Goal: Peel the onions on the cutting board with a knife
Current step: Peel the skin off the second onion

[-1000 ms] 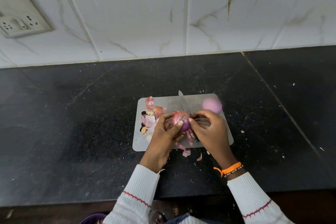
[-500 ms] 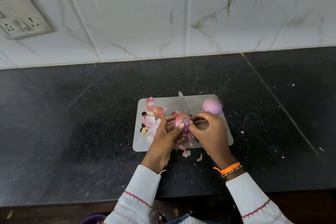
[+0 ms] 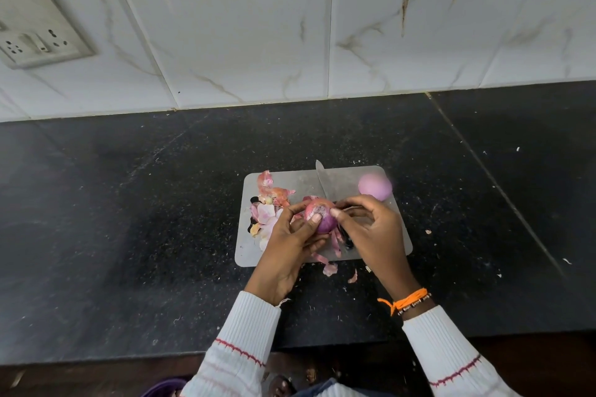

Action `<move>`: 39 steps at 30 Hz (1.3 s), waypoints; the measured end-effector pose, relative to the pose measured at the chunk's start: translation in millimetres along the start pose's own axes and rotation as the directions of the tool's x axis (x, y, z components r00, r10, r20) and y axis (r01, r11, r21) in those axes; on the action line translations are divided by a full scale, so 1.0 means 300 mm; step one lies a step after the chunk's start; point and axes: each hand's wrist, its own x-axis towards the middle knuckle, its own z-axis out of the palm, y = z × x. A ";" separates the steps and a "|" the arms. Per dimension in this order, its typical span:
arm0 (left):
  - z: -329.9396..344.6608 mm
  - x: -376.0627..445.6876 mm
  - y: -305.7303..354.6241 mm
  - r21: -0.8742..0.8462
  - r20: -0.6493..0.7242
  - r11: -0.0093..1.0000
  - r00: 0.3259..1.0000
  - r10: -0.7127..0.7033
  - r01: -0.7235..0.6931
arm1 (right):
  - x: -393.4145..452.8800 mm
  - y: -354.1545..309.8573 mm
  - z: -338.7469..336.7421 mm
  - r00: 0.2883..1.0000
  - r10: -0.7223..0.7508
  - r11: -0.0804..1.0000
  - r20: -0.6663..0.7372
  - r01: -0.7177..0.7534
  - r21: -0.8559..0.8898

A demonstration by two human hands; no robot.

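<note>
A small grey cutting board (image 3: 250, 255) lies on the black counter. Above it, my left hand (image 3: 290, 245) grips a partly peeled red onion (image 3: 322, 219), thumb pressed on its cut end. My right hand (image 3: 374, 232) meets the onion from the right, thumb and forefinger pinched on its skin. The knife (image 3: 324, 182) lies on the board under my hands, blade pointing away, a bit of black handle showing between them. A peeled pale pink onion (image 3: 375, 186) rests at the board's far right corner. Strips of skin hang below the held onion.
A heap of onion skins (image 3: 269, 203) covers the board's left side. A few skin scraps (image 3: 330, 268) lie on the counter (image 3: 145, 203) in front of the board. A tiled wall with a socket plate (image 3: 35, 32) stands behind.
The onion has turned a little in my left hand. My right thumb and forefinger have closed on the skin at its top. The knife and the peeled onion stay put.
</note>
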 end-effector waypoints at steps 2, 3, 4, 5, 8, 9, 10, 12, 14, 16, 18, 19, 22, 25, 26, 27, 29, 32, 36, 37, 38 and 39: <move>0.001 -0.003 -0.001 0.007 0.006 1.000 1.000 -0.004 0.004 | -0.002 -0.002 0.004 0.999 -0.050 0.998 -0.014 0.050 -0.040; 0.001 -0.005 -0.001 0.012 0.006 1.000 1.000 -0.005 0.005 | -0.003 -0.004 0.005 0.997 -0.071 0.996 -0.022 0.069 -0.053; 0.001 -0.008 0.000 0.017 0.008 1.000 1.000 -0.006 0.006 | -0.003 -0.005 0.006 0.996 -0.084 0.995 -0.027 0.083 -0.060; 0.003 -0.011 0.001 0.019 0.010 1.000 1.000 -0.006 0.006 | -0.004 -0.007 0.005 0.995 -0.091 0.994 -0.029 0.089 -0.067; 0.003 -0.018 -0.001 0.012 0.010 1.000 1.000 -0.008 0.007 | -0.007 -0.010 0.004 0.997 -0.071 0.995 -0.034 0.068 -0.073; 0.001 -0.019 -0.001 0.007 0.012 1.000 1.000 -0.010 0.010 | -0.007 -0.010 0.003 0.998 -0.052 0.997 -0.040 0.050 -0.063; 0.000 -0.021 -0.001 -0.002 0.018 1.000 1.000 -0.016 0.016 | -0.007 -0.007 0.002 0.998 -0.036 0.998 -0.045 0.033 -0.055; 0.000 -0.023 0.002 -0.042 0.034 0.999 0.999 -0.032 0.033 | -0.004 0.001 -0.001 0.999 -0.019 0.998 -0.046 0.016 -0.060; 0.000 -0.024 0.005 -0.096 0.043 0.994 0.998 -0.041 0.045 | -0.001 0.017 -0.002 0.999 -0.002 0.996 -0.035 -0.001 -0.084; 0.001 -0.026 0.010 -0.150 0.048 0.987 0.998 -0.046 0.053 | -0.003 0.037 0.001 1.000 0.003 0.991 -0.009 -0.004 -0.137; 0.000 -0.026 0.013 -0.192 0.056 0.980 0.997 -0.048 0.058 | -0.008 0.063 0.003 1.000 -0.020 0.972 0.018 0.023 -0.232; 0.000 -0.027 0.016 -0.208 0.060 0.976 0.997 -0.046 0.058 | -0.012 0.076 0.003 0.999 -0.030 0.960 0.029 0.037 -0.278; -0.004 -0.027 0.024 -0.206 0.064 0.978 0.998 -0.021 0.034 | -0.013 0.107 0.000 0.999 -0.021 0.939 0.040 0.033 -0.342; -0.007 -0.024 0.025 -0.120 0.046 0.992 0.998 0.038 -0.033 | -0.007 0.107 -0.003 1.000 0.007 0.947 -0.002 -0.007 -0.321; -0.007 -0.022 0.023 -0.091 0.037 0.994 0.997 0.060 -0.057 | -0.003 0.098 -0.005 1.000 0.011 0.958 -0.019 -0.016 -0.286; -0.008 -0.020 0.020 -0.067 0.027 0.995 0.997 0.079 -0.077 | 0.000 0.085 -0.006 0.999 0.011 0.969 -0.031 -0.018 -0.245; -0.007 -0.016 0.015 -0.038 0.005 0.994 0.995 0.099 -0.098 | 0.005 0.050 -0.006 0.999 0.008 0.987 -0.037 -0.014 -0.159; -0.005 -0.012 0.010 -0.016 -0.008 0.995 0.995 0.103 -0.103 | 0.004 0.011 0.001 1.000 0.001 0.998 -0.015 -0.002 -0.063; -0.003 -0.008 0.006 -0.012 -0.003 0.994 0.994 0.107 -0.107 | 0.000 0.002 0.011 1.000 -0.002 0.999 -0.016 0.002 -0.038; -0.003 -0.006 0.005 -0.007 -0.002 0.994 0.994 0.109 -0.109 | 0.001 0.003 0.012 1.000 -0.006 0.999 -0.016 0.005 -0.044; -0.003 -0.003 0.004 -0.001 0.001 0.994 0.994 0.112 -0.112 | 0.003 0.003 0.013 1.000 -0.007 0.999 -0.016 0.006 -0.048; -0.003 -0.002 0.004 0.006 0.004 0.993 0.993 0.116 -0.116 | 0.006 0.004 0.013 1.000 -0.008 0.999 -0.017 0.007 -0.046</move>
